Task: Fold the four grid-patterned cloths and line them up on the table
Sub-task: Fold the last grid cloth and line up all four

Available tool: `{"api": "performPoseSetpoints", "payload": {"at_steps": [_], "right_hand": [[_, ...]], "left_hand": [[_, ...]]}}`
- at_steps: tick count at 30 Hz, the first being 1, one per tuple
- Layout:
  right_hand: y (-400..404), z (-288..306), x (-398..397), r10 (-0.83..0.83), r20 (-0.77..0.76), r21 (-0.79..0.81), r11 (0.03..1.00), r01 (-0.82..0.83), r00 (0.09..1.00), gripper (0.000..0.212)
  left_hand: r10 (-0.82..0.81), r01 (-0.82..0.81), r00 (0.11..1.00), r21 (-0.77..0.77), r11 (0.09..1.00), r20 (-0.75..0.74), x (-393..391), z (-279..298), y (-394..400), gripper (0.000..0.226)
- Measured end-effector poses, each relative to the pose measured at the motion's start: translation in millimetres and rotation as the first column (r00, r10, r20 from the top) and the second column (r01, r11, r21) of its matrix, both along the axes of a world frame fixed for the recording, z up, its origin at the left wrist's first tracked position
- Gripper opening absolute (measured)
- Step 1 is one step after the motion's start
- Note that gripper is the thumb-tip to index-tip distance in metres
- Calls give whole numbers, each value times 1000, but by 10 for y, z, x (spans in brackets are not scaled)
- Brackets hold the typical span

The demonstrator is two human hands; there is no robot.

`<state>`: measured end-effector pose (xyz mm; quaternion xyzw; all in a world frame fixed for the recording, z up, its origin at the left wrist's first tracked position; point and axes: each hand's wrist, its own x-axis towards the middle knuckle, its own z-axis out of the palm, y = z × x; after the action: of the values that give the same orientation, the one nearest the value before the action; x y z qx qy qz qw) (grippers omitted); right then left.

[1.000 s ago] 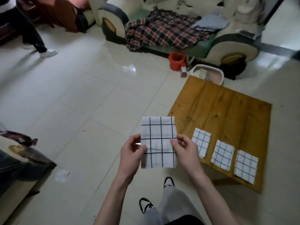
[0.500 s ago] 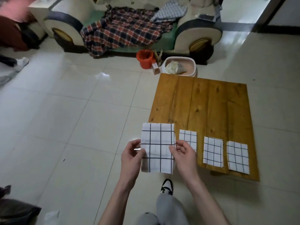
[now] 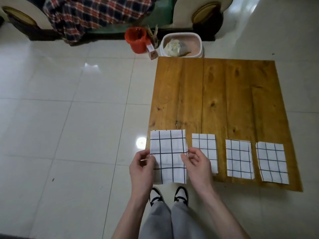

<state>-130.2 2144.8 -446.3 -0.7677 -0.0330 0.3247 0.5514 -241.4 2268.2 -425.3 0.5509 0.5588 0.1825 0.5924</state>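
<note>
I hold a folded white cloth with a black grid (image 3: 168, 152) in the air over the near left corner of the low wooden table (image 3: 215, 100). My left hand (image 3: 142, 168) pinches its left edge and my right hand (image 3: 196, 163) pinches its right edge. Three folded grid cloths lie flat in a row along the table's near edge: one (image 3: 205, 149) just right of my right hand, a second (image 3: 239, 158) in the middle, and a third (image 3: 271, 162) at the right.
Past the table's far edge stand a white tub (image 3: 182, 44) with rags, an orange bucket (image 3: 137, 39) and a small carton (image 3: 151, 51). A sofa with a plaid blanket (image 3: 96, 14) lines the back. My feet (image 3: 168, 195) stand on the tiled floor at the table's near left corner.
My view has swung right and down, so the table now lies squarely ahead. The held cloth has moved to the table's near left corner, beside the row; both hands keep their grip.
</note>
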Motion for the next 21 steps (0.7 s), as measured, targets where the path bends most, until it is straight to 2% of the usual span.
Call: {"api": "performPoseSetpoints", "payload": {"at_steps": [8,12,21], "right_hand": [[172,-950,199,14,-27,-89,996,-17,1000,22],[259,-1346,250,8,-24,-144,989,-12,1000,32],[376,-1761,204,19,21,-217,976,-14,1000,48]], "left_hand": [[-50,49,997,-21,999,-56,204,-1018,260,18],[-60,59,994,-15,998,-90,288,-1441,333,17],[-93,104,978,54,993,-185,400,-1888,418,24]]}}
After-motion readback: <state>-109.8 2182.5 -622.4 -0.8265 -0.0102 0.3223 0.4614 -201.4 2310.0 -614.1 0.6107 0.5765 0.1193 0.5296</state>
